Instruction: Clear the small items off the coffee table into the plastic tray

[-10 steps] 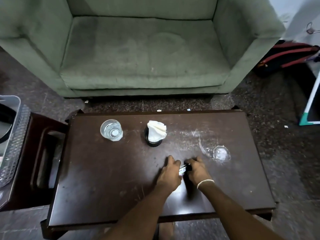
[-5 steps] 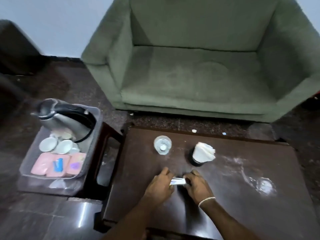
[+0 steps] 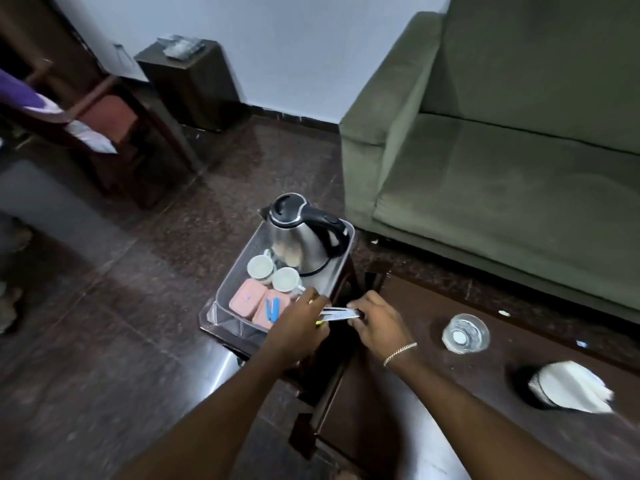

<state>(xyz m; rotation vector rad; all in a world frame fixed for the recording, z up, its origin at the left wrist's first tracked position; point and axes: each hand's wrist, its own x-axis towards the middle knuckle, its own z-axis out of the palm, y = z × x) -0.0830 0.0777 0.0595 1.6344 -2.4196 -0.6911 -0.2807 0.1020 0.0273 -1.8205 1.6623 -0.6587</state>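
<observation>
Between the two hands, at the tray's near right corner, a small bundle of thin packets (image 3: 338,313) is held level: the left hand (image 3: 300,323) pinches one end with its fingertips pressed together, and the right hand (image 3: 377,322) pinches the other end the same way. How many packets are in the bundle cannot be told. The bundle hangs just over the right rim of the clear plastic tray (image 3: 346,245), which sits on a dark side stand beside the coffee table (image 3: 485,375). The step in hand appears to be the transfer of this bundle into the tray. The next move likely calls for carrying it a little further left, over free floor inside the rim, then releasing both pinches. The tray already holds one steel kettle (image 3: 301,237), two white cups (image 3: 272,271), two pink boxes (image 3: 247,299) and one blue item (image 3: 272,309). On the coffee table, two things remain in view: one drinking glass (image 3: 465,333) and one dark holder with white napkins (image 3: 568,389), well apart from the hands.
</observation>
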